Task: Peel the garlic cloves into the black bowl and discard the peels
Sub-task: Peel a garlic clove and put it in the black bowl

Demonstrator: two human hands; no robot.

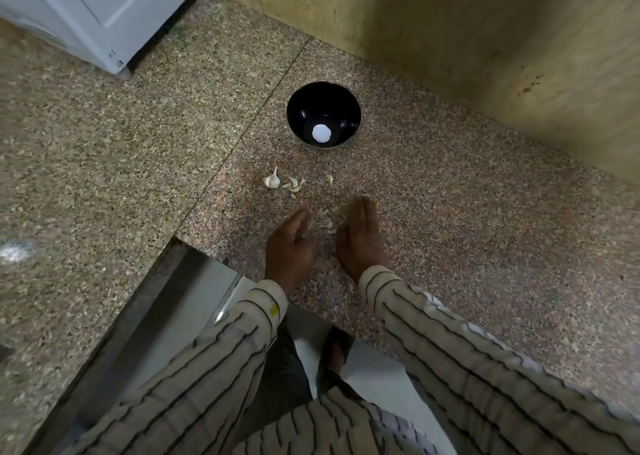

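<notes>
Black bowl (323, 115) sits on the speckled worktop (450, 212) w/ a bright white spot in its bottom. Garlic cloves (282, 182) lie loose just in front of the bowl, one more clove (329, 178) beside them. Nearer still, left hand (289, 246) & right hand (360, 239) cup round some peels (325, 220), fingers fairly straight, grip on nothing.

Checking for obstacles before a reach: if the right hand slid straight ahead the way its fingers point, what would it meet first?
Probably the lone garlic clove, just beyond the right hand and slightly left of its line. If it misses that, the black bowl comes next. Depth is hard to judge from this one view.
</notes>
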